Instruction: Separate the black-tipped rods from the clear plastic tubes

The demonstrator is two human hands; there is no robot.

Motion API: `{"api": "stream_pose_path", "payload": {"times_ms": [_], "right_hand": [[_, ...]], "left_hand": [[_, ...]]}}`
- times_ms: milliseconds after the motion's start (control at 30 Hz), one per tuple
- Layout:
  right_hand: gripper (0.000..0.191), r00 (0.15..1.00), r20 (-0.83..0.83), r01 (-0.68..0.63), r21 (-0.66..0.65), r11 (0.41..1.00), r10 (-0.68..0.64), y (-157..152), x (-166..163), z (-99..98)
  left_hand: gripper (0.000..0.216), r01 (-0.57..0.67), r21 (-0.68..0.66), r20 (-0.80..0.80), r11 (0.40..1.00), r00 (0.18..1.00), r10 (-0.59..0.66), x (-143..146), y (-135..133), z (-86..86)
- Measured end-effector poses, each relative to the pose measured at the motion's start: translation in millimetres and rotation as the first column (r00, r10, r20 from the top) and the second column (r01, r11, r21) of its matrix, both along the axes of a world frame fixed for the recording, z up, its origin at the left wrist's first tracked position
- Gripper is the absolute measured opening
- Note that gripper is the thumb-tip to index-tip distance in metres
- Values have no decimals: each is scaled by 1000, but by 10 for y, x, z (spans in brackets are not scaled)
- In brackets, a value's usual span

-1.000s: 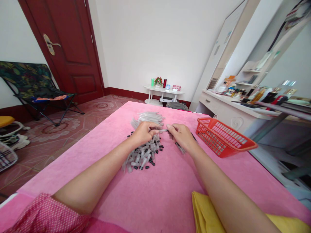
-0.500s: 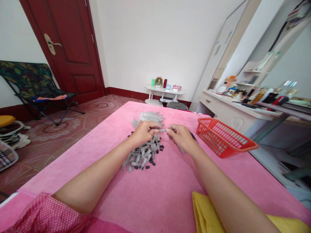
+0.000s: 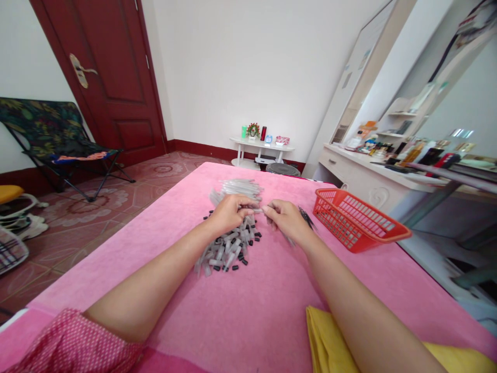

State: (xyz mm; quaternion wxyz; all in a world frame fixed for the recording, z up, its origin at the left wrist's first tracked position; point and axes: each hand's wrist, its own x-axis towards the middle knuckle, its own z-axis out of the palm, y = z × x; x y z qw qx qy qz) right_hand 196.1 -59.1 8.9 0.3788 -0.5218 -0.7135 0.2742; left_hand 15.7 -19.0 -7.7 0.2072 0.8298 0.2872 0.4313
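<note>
My left hand is closed in a pinch on one end of a thin, pale translucent tube, which looks like a pen barrel. The fingertips of my right hand pinch its other end, so it lies level between both hands. Beneath my left hand spreads a heap of short clear caps mixed with small black plugs. Just behind that hand lies a stack of long clear tubes. Thin dark sticks, perhaps pen refills, lie beside my right hand, which partly hides them.
A red plastic basket stands at the table's right edge. Folded yellow cloth lies under my right forearm. Pink cloth covers the table. A dresser with bottles is to the right, a folding chair to the left.
My right hand has shifted slightly left, and more of the dark sticks beside it shows. Both hands keep their pinch on the tube. The heaps look the same.
</note>
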Motion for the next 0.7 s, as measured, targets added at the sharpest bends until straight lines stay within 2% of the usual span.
{"api": "stream_pose_path", "payload": {"times_ms": [133,233,333,400,433,467,533,600,700], "right_hand": [[39,995,-99,-21,-133,991,8,29,3,-39],[41,970,-237,-15,-242,970,-44,58,0,-84],[32,958,-282,-45,-322,946,-51,68,-47,-158],[18,983,-178,-91,-269,959,43,53,-110,-227],[11,991,-93,-113,-203,973,96,38,-150,-263],[8,991,4,-129,-123,984,131,19,-192,-298],[15,977,179,-121,24,992,115,-26,-275,-354],[22,957,286,-79,87,993,51,-62,-337,-389],[21,950,310,-49,59,997,28,-72,-363,-418]], "left_hand": [[28,46,53,-35,998,998,-45,-6,-15,6],[30,33,82,-32,996,999,-30,-33,4,17],[32,-94,37,166,995,982,86,-73,73,26],[29,-139,-86,379,987,911,161,-93,122,43],[27,-117,-170,480,978,857,186,-101,139,56],[25,-68,-255,569,965,796,206,-106,150,72],[23,63,-392,696,918,672,251,-117,151,109],[23,162,-481,750,862,585,309,-131,136,139],[19,224,-567,758,792,519,396,-157,120,153]]}}
